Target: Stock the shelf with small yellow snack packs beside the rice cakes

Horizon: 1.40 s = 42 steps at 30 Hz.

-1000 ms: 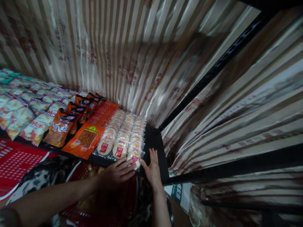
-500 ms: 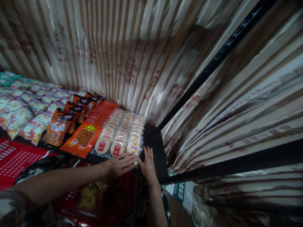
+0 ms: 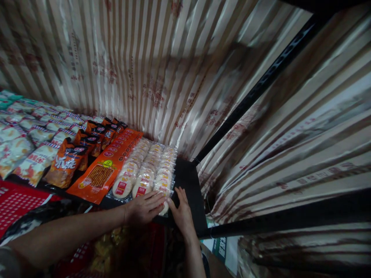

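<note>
A: 3 rows of round cakes in clear wrappers point(image 3: 147, 164) lie flat at the right end of the black shelf point(image 3: 189, 185), just beside the long orange packs point(image 3: 108, 162).

B: Light stuff, I'd say, with slick film and brittle discs inside. Best taken flat by the front edge or the sides, never pinched in the middle.

A: Left hand point(image 3: 143, 208) lies palm down, fingers spread loose on the nearest packet of the right row, gripping nothing.

B: And the right hand point(image 3: 181, 212)?

A: Flat and open, fingers pointing away, its thumb side touching that row's outer edge, palm on bare shelf. Both forearms reach up from below, over a red basket point(image 3: 17, 200).
</note>
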### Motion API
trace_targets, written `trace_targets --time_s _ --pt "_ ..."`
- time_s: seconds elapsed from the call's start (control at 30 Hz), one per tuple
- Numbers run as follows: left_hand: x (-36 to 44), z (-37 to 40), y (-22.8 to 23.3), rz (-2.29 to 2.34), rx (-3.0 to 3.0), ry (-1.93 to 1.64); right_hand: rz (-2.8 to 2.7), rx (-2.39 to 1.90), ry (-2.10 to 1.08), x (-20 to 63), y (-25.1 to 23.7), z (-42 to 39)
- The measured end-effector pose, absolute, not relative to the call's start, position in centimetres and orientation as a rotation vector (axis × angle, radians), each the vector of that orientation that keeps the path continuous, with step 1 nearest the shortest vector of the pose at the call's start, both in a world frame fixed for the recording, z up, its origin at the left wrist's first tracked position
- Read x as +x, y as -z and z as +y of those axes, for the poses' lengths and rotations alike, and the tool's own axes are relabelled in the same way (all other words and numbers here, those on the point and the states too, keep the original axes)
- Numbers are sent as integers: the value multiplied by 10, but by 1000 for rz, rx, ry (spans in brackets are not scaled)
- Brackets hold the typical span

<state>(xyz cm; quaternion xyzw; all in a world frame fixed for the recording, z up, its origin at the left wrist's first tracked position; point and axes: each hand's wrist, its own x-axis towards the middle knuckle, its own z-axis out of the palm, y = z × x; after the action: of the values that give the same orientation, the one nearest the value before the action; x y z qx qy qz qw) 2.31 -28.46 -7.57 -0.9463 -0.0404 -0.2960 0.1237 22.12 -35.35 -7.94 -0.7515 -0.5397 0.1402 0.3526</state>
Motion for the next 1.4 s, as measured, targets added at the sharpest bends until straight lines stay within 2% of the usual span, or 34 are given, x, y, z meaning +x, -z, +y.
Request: trace_targets --time_s 0.2,0.37,0.6,0.87,1.2,1.4 --pt "22 -284 74 -99 -2741 822 -1385 -1886 -426 240 35 -316" --pt "21 -285 69 -94 -2783 770 -1559 -2066 -388 254 17 -253" --pt "23 -286 66 -141 -2824 754 -1921 -2252 -266 250 10 -184" --pt "23 -285 63 -149 -2861 674 -2042 -2341 -253 249 16 -171" --pt "22 -287 53 -179 -2794 631 -2033 -2299 -129 252 17 -163" --pt "22 -285 57 -140 -2751 612 -1936 -2428 -231 259 18 -137"
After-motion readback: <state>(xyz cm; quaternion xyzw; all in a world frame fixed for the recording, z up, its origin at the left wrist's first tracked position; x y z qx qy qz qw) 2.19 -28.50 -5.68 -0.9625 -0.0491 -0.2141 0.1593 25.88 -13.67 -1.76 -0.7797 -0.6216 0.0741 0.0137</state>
